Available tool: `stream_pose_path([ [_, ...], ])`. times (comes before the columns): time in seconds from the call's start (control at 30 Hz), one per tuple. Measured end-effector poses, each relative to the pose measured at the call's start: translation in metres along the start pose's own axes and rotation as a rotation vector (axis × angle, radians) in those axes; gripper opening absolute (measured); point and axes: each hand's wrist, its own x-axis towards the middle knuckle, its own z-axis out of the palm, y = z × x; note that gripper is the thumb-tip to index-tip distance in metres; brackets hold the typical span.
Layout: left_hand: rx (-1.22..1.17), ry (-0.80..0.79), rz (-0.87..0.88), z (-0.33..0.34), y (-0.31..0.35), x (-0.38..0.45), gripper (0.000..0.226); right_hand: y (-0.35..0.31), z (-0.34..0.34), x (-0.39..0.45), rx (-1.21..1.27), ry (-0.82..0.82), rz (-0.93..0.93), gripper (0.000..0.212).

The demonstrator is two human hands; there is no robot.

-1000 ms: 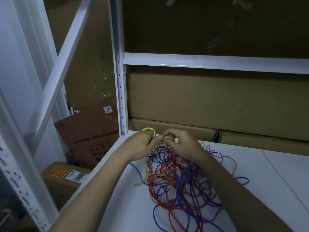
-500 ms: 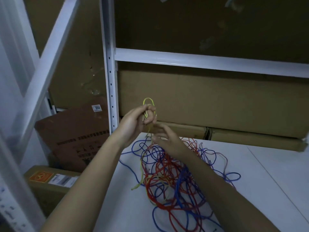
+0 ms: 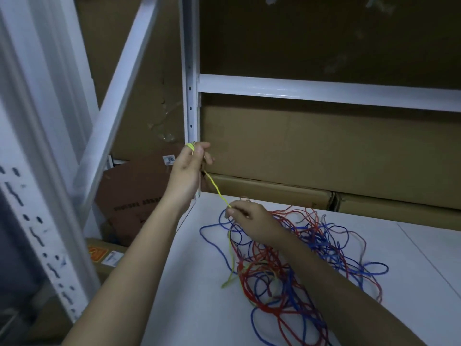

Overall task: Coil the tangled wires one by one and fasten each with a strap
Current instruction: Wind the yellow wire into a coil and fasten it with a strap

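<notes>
The left hand is raised above the white shelf surface, its fingers curled round the start of a coil in the yellow wire; a few small yellow loops show at the top of that hand, over the thumb and forefinger, just in front of the white shelf upright. From under the left hand the yellow wire runs taut, slanting down and to the right, to the right hand, which sits lower and nearer the shelf surface and pinches the wire between thumb and fingertip at its left edge. Below the right hand's pinch the yellow wire drops loosely toward the person, its free stretch lying on the shelf surface at the left edge of the tangle of red and blue wires. That tangle spreads out under and to the right of the right hand and forearm, well below the left hand. Beyond both hands, brown cardboard boxes stand behind the shelf, under a white crossbeam.
</notes>
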Motion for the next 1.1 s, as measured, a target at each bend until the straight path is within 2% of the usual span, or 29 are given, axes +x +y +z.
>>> stream_pose_path([
  [0.07,0.190,0.029,0.002,-0.004,-0.009,-0.005,0.024,-0.012,-0.008,-0.006,0.002,-0.022,-0.049,0.022],
  [0.17,0.440,-0.086,0.041,-0.001,-0.019,-0.011,0.027,-0.034,-0.020,-0.011,-0.089,-0.066,-0.142,0.018],
  [0.23,0.551,-0.216,0.028,0.000,-0.015,-0.015,0.039,-0.046,-0.034,-0.008,-0.086,0.014,-0.154,0.017],
  [0.3,0.604,-0.325,0.047,0.000,-0.007,-0.019,0.052,-0.050,-0.053,-0.001,0.036,0.178,-0.132,0.016],
  [0.33,0.615,-0.381,0.053,0.001,-0.002,-0.023,0.053,-0.051,-0.061,0.003,0.081,0.227,-0.131,0.016],
  [0.43,0.670,-0.532,0.009,0.010,0.005,-0.035,0.046,-0.051,-0.069,0.008,0.108,0.241,-0.157,0.017],
  [0.5,0.583,-0.579,-0.040,0.012,0.006,-0.041,0.044,-0.050,-0.064,0.011,0.189,0.277,-0.170,0.018],
  [0.6,0.123,-0.553,-0.121,0.010,0.013,-0.043,0.044,-0.046,-0.055,0.016,0.419,0.346,-0.134,0.015],
  [0.67,-0.071,-0.471,-0.143,0.010,0.015,-0.040,0.044,-0.038,-0.044,0.019,0.497,0.291,-0.072,0.012],
  [0.83,-0.190,-0.262,-0.161,0.020,0.014,-0.029,0.041,-0.005,-0.017,0.018,0.356,0.020,0.008,0.013],
  [0.93,-0.263,-0.223,-0.179,0.029,0.012,-0.025,0.043,0.004,-0.015,0.021,0.306,-0.026,0.100,0.015],
  [1.03,-0.284,-0.187,-0.171,0.038,0.007,-0.020,0.044,0.003,-0.021,0.034,0.314,0.115,0.122,0.021],
  [1.1,-0.271,-0.138,-0.171,0.042,0.006,-0.016,0.046,-0.007,-0.041,0.046,0.443,0.272,0.148,0.013],
])
